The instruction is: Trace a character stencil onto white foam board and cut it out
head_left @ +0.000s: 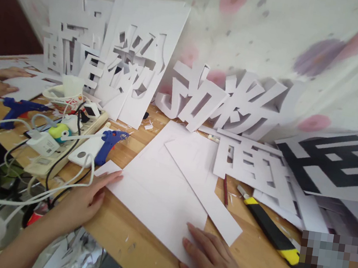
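Note:
A blank white foam board sheet [165, 185] lies flat on the wooden table before me. My left hand [92, 195] reaches to its left corner, fingers stretched out and touching the edge beside a small white offcut [107, 169]. Over the sheet's near right edge lies my right hand [211, 260], fingers spread and flat, holding nothing. A long white strip [202, 195] rests diagonally across the sheet, just beyond the right hand. To its right are a dark red pencil [226, 190] and a black-and-yellow utility knife [270, 226].
Blue glue guns [109, 145] [18, 112] and a power strip [63, 149] with tangled cords crowd the left. Cut-out white characters [253, 102] and stencil boards [143, 58] lean at the back. Another person's hand [10, 75] rests far left. A black-printed sheet [338, 161] lies right.

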Demonstrator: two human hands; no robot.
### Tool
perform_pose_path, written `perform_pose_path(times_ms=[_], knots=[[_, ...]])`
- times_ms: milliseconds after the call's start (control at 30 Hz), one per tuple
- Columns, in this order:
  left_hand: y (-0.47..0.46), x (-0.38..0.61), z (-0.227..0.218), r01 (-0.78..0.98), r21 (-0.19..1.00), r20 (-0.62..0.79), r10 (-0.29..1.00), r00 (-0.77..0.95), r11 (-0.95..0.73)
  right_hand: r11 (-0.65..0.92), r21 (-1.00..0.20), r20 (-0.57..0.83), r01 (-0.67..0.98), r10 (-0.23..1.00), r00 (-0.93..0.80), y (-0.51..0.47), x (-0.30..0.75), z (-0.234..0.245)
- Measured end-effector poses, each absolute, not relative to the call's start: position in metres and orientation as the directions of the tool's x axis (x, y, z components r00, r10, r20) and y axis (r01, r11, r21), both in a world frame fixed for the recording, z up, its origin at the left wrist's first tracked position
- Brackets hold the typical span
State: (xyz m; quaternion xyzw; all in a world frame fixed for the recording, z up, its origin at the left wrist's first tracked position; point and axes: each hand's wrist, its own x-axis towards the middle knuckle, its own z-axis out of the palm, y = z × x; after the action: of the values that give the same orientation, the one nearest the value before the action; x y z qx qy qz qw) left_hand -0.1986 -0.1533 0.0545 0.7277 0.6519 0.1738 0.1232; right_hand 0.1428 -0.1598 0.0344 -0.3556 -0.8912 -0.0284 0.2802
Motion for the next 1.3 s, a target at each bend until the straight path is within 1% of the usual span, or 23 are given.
perform_pose_path(times_ms=[100, 233, 333, 433, 533, 567, 633, 733, 800, 867, 967, 1033, 1133, 1200, 1233, 1300], knots=[[-0.148, -0.205, 0.055, 0.915, 0.383, 0.053, 0.992, 0.117, -0.129, 0.752, -0.133, 0.52, 0.645, 0.607, -0.601, -0.16, 0.142, 0.034], [-0.148, -0.205, 0.054, 0.905, 0.402, 0.077, 0.99, 0.121, -0.142, 0.755, -0.133, 0.514, 0.642, 0.606, -0.607, -0.159, 0.143, 0.036], [-0.15, -0.201, 0.055, 0.915, 0.386, 0.072, 0.993, 0.095, -0.116, 0.759, -0.14, 0.522, 0.636, 0.602, -0.604, -0.159, 0.143, 0.036], [-0.154, -0.193, 0.059, 0.936, 0.344, 0.072, 0.996, 0.06, -0.081, 0.758, -0.139, 0.521, 0.638, 0.604, -0.604, -0.159, 0.143, 0.036], [-0.156, -0.174, 0.061, 0.97, 0.24, 0.046, 0.999, 0.02, -0.03, 0.752, -0.135, 0.52, 0.645, 0.608, -0.6, -0.159, 0.142, 0.035], [-0.156, -0.166, 0.06, 0.981, 0.192, 0.063, 0.998, 0.004, -0.016, 0.753, -0.137, 0.522, 0.644, 0.608, -0.599, -0.159, 0.142, 0.035], [-0.156, -0.149, 0.054, 0.993, 0.113, 0.151, 0.987, -0.049, 0.032, 0.748, -0.152, 0.525, 0.646, 0.615, -0.589, -0.16, 0.142, 0.036], [-0.154, -0.127, 0.039, 0.996, 0.056, 0.297, 0.952, -0.081, 0.067, 0.741, -0.177, 0.52, 0.648, 0.629, -0.578, -0.159, 0.142, 0.038], [-0.153, -0.118, 0.031, 0.998, 0.024, 0.336, 0.94, -0.068, 0.063, 0.742, -0.186, 0.515, 0.644, 0.631, -0.58, -0.159, 0.143, 0.039], [-0.151, -0.115, 0.028, 0.998, 0.005, 0.341, 0.938, -0.058, 0.059, 0.748, -0.185, 0.517, 0.638, 0.626, -0.584, -0.158, 0.143, 0.04], [-0.15, -0.113, 0.03, 0.998, 0.014, 0.346, 0.936, -0.066, 0.065, 0.754, -0.173, 0.517, 0.634, 0.617, -0.593, -0.157, 0.144, 0.042], [-0.151, -0.111, 0.033, 0.998, 0.054, 0.37, 0.928, -0.044, 0.025, 0.753, -0.166, 0.506, 0.637, 0.62, -0.6, -0.156, 0.145, 0.042], [-0.154, -0.105, 0.037, 0.983, 0.156, 0.415, 0.91, 0.028, -0.101, 0.753, -0.168, 0.49, 0.636, 0.623, -0.609, -0.155, 0.145, 0.041], [-0.157, -0.101, 0.036, 0.959, 0.208, 0.413, 0.906, 0.091, -0.191, 0.756, -0.173, 0.501, 0.631, 0.619, -0.605, -0.155, 0.145, 0.04], [-0.158, -0.099, 0.034, 0.948, 0.215, 0.415, 0.901, 0.128, -0.233, 0.757, -0.176, 0.51, 0.629, 0.617, -0.6, -0.154, 0.145, 0.04], [-0.161, -0.097, 0.03, 0.936, 0.187, 0.436, 0.879, 0.193, -0.298, 0.755, -0.183, 0.518, 0.63, 0.618, -0.591, -0.155, 0.145, 0.039]])
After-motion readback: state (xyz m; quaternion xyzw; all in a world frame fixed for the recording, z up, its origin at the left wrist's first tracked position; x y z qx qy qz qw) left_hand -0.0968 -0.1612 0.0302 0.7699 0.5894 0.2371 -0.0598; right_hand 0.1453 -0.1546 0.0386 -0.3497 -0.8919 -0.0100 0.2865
